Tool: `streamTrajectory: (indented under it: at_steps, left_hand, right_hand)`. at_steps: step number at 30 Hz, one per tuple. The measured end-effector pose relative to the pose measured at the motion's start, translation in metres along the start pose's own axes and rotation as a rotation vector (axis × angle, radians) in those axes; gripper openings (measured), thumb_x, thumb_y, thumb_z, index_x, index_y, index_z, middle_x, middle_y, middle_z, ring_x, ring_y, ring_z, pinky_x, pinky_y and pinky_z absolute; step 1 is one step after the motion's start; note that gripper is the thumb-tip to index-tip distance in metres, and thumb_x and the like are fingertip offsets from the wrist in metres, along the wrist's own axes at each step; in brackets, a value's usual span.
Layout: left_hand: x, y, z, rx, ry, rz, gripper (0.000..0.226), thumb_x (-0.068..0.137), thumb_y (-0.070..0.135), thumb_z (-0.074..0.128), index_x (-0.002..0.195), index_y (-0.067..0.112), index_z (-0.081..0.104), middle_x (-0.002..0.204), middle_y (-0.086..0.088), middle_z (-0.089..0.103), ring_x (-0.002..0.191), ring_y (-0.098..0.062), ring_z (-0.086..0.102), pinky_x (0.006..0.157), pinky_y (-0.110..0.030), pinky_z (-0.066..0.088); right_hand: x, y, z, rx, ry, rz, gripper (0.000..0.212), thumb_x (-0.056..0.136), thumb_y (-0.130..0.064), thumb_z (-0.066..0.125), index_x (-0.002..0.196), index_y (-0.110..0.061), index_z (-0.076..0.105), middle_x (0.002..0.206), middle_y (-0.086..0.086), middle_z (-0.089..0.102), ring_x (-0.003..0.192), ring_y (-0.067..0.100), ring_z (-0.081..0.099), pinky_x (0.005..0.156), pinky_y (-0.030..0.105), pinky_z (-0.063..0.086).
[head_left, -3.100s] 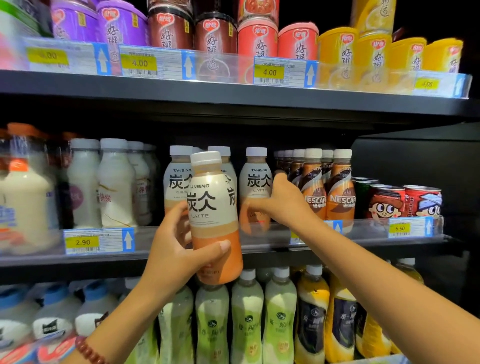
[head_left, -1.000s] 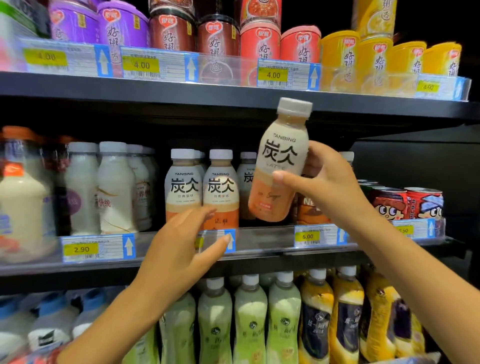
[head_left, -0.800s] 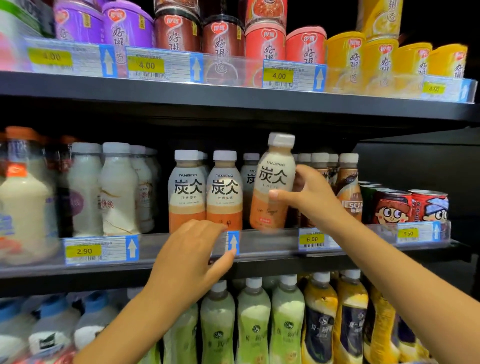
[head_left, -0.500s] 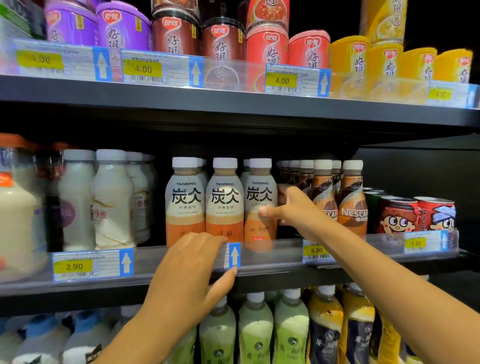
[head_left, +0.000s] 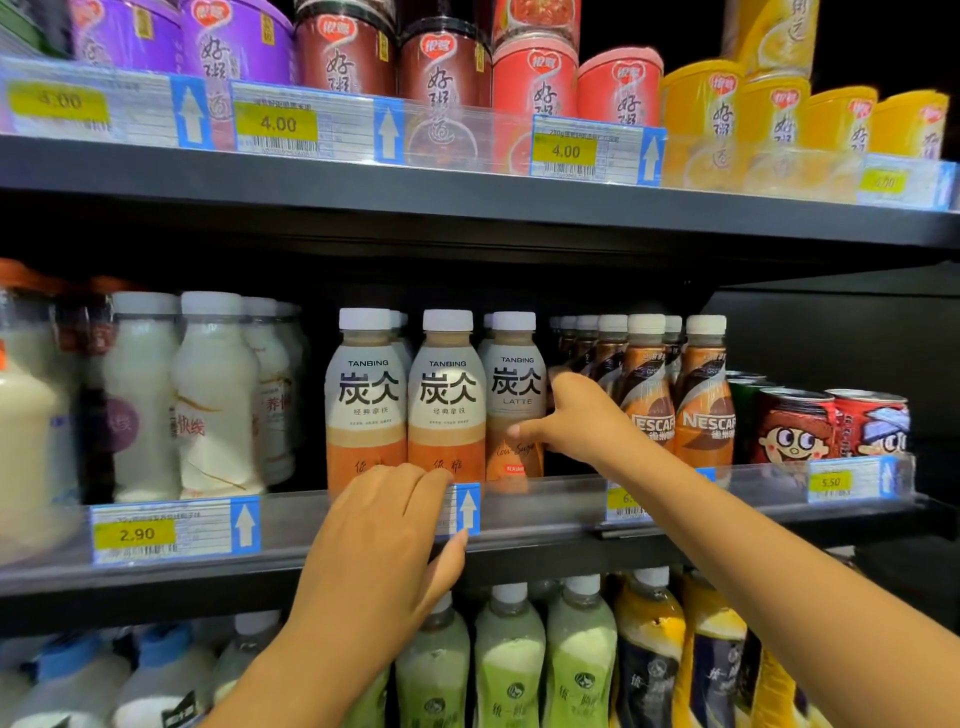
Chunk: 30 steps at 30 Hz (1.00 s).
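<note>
Latte bottles: you have three beige-and-orange plastic latte bottles with white caps in the front row at mid-frame, upright and side by side. More white caps show behind them.
Held bottle: the rightmost latte bottle stands upright on the black middle shelf, touching its neighbour.
Right hand: your right hand closes narrowly around that bottle's lower half, thumb across the front label. The fingers go behind it, out of sight.
Left hand: your left hand lies against the clear plastic shelf rail, fingers together over a price tag and thumb spread apart. It holds nothing.
Coffee bottles: two brown Nescafé bottles stand in front, just right of your right hand, with others behind.
Cans: two red cartoon-face cans sit at right of frame.
Lower shelf: three pale green plastic bottles stand right of your left forearm.
</note>
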<state>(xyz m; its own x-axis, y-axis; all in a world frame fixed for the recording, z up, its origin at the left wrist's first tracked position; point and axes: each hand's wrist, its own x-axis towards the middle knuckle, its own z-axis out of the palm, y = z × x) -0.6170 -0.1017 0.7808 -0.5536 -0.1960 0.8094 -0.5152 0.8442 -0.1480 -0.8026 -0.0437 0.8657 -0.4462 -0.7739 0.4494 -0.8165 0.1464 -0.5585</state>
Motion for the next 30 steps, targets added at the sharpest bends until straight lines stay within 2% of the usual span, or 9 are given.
streamTrajectory:
  at_steps: [3,5,8,11,14,17,21,25,30]
  left_hand:
    - [0.0,0.001,0.0,-0.004,0.003,0.001,0.046,0.076,0.043,0.043,0.102,0.012,0.066,0.087,0.001,0.065,0.075,-0.02,0.062,0.065,-0.029,0.051]
    - [0.0,0.001,-0.001,0.006,0.008,0.001,0.047,0.077,0.043,0.043,0.103,0.011,0.066,0.087,0.0,0.065,0.076,-0.02,0.062,0.065,-0.03,0.052]
    - [0.0,0.003,0.0,0.022,0.004,0.001,0.047,0.076,0.042,0.043,0.102,0.009,0.066,0.085,-0.001,0.065,0.074,-0.022,0.062,0.064,-0.031,0.052]
    - [0.0,0.004,0.0,0.037,0.002,0.002,0.044,0.074,0.04,0.051,0.101,0.009,0.065,0.084,-0.002,0.065,0.072,-0.022,0.061,0.062,-0.031,0.051]
    - [0.0,0.003,0.0,0.031,0.002,-0.003,0.044,0.068,0.038,0.061,0.101,0.009,0.067,0.084,-0.002,0.066,0.073,-0.021,0.063,0.062,-0.031,0.052]
    - [0.001,0.002,0.0,0.028,0.004,-0.001,0.045,0.075,0.042,0.05,0.101,0.009,0.067,0.085,-0.001,0.066,0.074,-0.02,0.063,0.063,-0.03,0.052]
    - [0.001,0.003,0.002,0.015,0.009,-0.001,0.05,0.076,0.042,0.042,0.101,0.008,0.067,0.084,-0.002,0.066,0.072,-0.021,0.062,0.063,-0.031,0.052]
    - [0.0,0.001,0.004,0.026,0.003,-0.001,0.051,0.075,0.043,0.042,0.102,0.007,0.067,0.087,-0.002,0.066,0.075,-0.021,0.063,0.065,-0.032,0.053]
    - [0.0,-0.001,0.008,0.035,-0.004,0.018,0.051,0.074,0.044,0.044,0.103,0.009,0.067,0.087,-0.001,0.067,0.074,-0.019,0.063,0.066,-0.029,0.053]
  right_hand:
    - [-0.004,-0.001,-0.001,-0.06,-0.002,0.002,0.037,0.084,-0.019,0.068,0.113,-0.006,0.048,0.099,0.002,0.05,0.094,0.017,0.048,0.066,0.02,0.038]
    - [-0.014,-0.002,-0.001,-0.177,0.085,-0.051,0.03,0.087,-0.023,0.064,0.106,-0.011,0.044,0.094,0.001,0.05,0.092,0.019,0.05,0.06,0.016,0.035]
    - [-0.035,-0.005,0.003,-0.322,0.244,-0.227,0.029,0.092,-0.022,0.054,0.117,-0.01,0.047,0.112,0.004,0.053,0.102,0.021,0.054,0.075,0.023,0.044]
    - [-0.042,-0.009,0.013,-0.396,0.128,-0.361,0.024,0.094,-0.019,0.044,0.111,-0.011,0.058,0.111,0.006,0.058,0.101,0.021,0.056,0.086,0.033,0.049]
    - [-0.032,-0.008,0.018,-0.455,0.047,-0.393,0.026,0.097,-0.022,0.039,0.1,-0.009,0.061,0.101,0.007,0.058,0.092,0.021,0.056,0.074,0.028,0.042]
    - [-0.022,-0.004,0.02,-0.498,0.032,-0.385,0.027,0.097,-0.024,0.038,0.097,-0.008,0.06,0.089,0.005,0.05,0.081,0.018,0.049,0.069,0.026,0.033]
    - [-0.01,-0.002,0.018,-0.506,-0.038,-0.334,0.023,0.095,-0.023,0.042,0.092,-0.008,0.058,0.081,0.001,0.048,0.076,0.016,0.046,0.064,0.025,0.034]
    - [0.0,-0.003,0.018,-0.531,-0.09,-0.285,0.024,0.091,-0.021,0.045,0.069,-0.014,0.045,0.064,-0.004,0.039,0.062,0.014,0.041,0.049,0.02,0.029]
    - [0.009,-0.006,0.02,-0.561,-0.153,-0.251,0.036,0.091,-0.018,0.046,0.057,-0.018,0.033,0.061,-0.002,0.036,0.055,0.011,0.036,0.049,0.022,0.029]
